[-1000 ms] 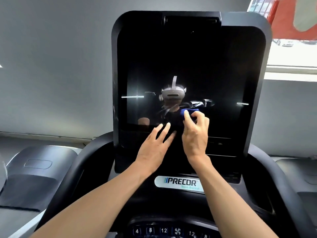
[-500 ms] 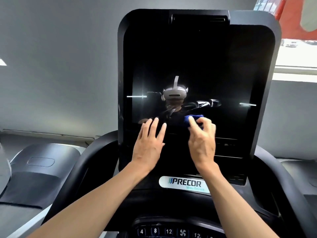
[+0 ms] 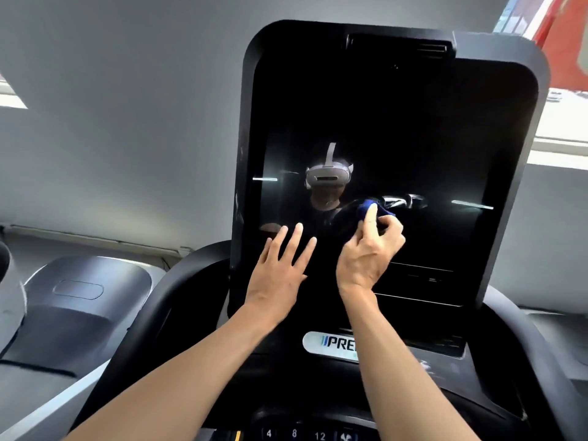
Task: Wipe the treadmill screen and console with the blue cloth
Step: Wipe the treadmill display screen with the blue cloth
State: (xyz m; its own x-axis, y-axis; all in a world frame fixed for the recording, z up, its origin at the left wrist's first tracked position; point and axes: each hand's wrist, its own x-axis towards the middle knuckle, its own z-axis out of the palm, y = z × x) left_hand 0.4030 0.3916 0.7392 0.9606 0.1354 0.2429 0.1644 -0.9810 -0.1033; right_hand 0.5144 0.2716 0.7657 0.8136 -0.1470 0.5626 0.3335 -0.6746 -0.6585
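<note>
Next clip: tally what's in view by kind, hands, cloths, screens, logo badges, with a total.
Hands: 2, left hand flat on the glass, right hand gripping the cloth
Cloths: 1, blue cloth
Screens: 1, screen
Logo badges: 1, badge, partly hidden by the right forearm
Total: 5

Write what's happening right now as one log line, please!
step: wiping screen | right hand: holds cloth on glass | left hand: flat, fingers spread on screen | console: not yet wiped

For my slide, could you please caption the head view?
Right hand wipes the treadmill screen with a blue cloth; left hand rests flat beside it.
</note>
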